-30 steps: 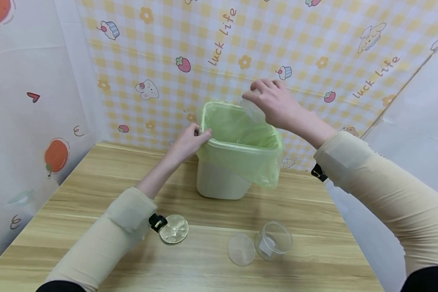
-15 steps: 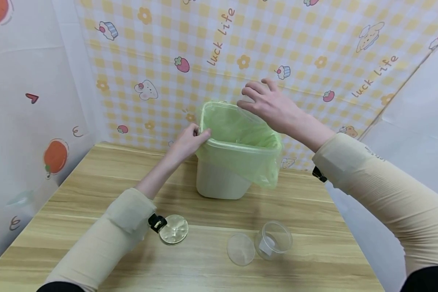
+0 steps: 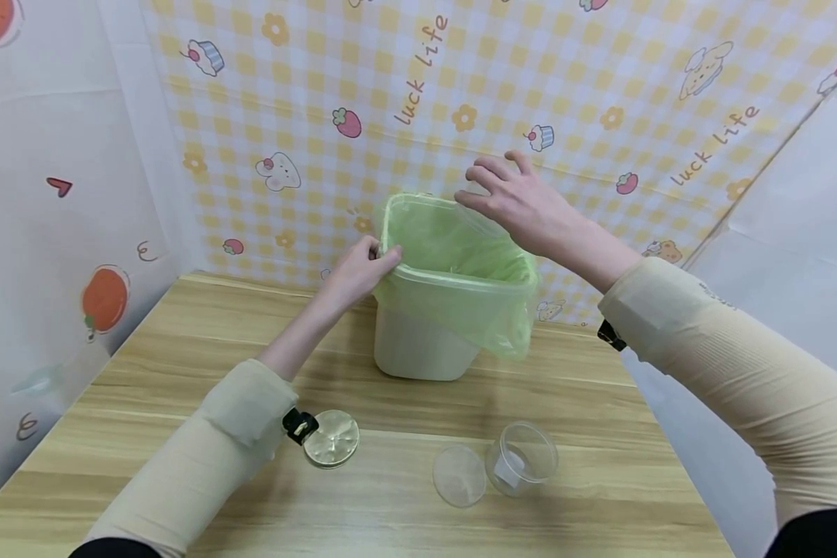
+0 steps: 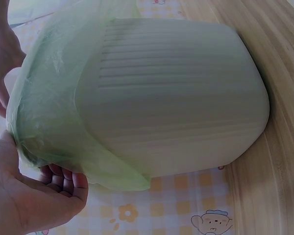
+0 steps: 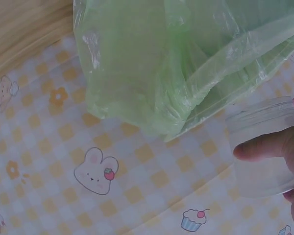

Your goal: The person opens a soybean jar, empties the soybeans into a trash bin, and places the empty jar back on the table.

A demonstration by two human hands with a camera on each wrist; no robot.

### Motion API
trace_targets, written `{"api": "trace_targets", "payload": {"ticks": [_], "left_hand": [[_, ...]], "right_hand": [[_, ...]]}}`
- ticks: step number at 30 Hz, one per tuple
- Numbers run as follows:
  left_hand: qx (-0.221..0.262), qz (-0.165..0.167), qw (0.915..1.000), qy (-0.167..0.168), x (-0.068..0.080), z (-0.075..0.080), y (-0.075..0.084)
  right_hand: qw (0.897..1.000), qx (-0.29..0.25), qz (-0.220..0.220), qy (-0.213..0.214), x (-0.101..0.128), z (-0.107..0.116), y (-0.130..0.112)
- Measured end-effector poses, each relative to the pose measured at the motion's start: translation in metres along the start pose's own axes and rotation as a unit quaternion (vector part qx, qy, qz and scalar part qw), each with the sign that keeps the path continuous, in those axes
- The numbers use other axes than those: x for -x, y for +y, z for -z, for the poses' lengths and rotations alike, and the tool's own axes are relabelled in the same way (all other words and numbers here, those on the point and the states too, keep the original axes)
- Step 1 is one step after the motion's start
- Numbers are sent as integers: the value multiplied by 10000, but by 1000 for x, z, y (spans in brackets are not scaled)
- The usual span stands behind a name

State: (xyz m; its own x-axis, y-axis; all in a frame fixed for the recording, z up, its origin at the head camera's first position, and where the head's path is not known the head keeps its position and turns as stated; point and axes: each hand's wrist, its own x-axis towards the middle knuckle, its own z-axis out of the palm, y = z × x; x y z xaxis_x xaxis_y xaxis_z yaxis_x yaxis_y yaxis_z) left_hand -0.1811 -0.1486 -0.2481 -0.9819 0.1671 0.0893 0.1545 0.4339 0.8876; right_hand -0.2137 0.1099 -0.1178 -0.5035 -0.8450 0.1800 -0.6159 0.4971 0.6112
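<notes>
Bin (image 3: 425, 341) stands far-centre on table (image 3: 181, 364), right by the backdrop wall (image 3: 600, 77). Bag (image 3: 460, 263) sits in bin, edge folded over rim, hanging down near-right side. Near edge, L to R: round lid (image 3: 332, 439), flat clear lid (image 3: 460, 476) & clear cup (image 3: 523, 459) touching, both right of round lid.

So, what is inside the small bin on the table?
A thin green bag lines the bin, its edge folded outward over the rim. The left hand pinches that edge. The bag's bottom is hidden by its own folds, so any contents cannot be seen.
</notes>
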Motion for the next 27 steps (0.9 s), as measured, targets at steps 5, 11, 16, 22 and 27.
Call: {"api": "trace_targets", "payload": {"ticks": [5, 11, 16, 22, 27], "left_hand": [[-12, -12, 10000, 12, 0, -1, 0], [18, -9, 10000, 32, 1, 0, 0], [-29, -8, 10000, 42, 1, 0, 0], [-21, -9, 10000, 49, 0, -1, 0], [-13, 13, 10000, 17, 0, -1, 1]], "right_hand": [[9991, -307, -245, 172, 6, 0, 1], [9886, -1071, -1057, 93, 14, 4, 1], [9678, -1679, -1873, 3, 25, 9, 1], [9322, -2528, -2576, 281, 42, 18, -4], [8980, -3119, -3076, 402, 55, 27, -15]]}}
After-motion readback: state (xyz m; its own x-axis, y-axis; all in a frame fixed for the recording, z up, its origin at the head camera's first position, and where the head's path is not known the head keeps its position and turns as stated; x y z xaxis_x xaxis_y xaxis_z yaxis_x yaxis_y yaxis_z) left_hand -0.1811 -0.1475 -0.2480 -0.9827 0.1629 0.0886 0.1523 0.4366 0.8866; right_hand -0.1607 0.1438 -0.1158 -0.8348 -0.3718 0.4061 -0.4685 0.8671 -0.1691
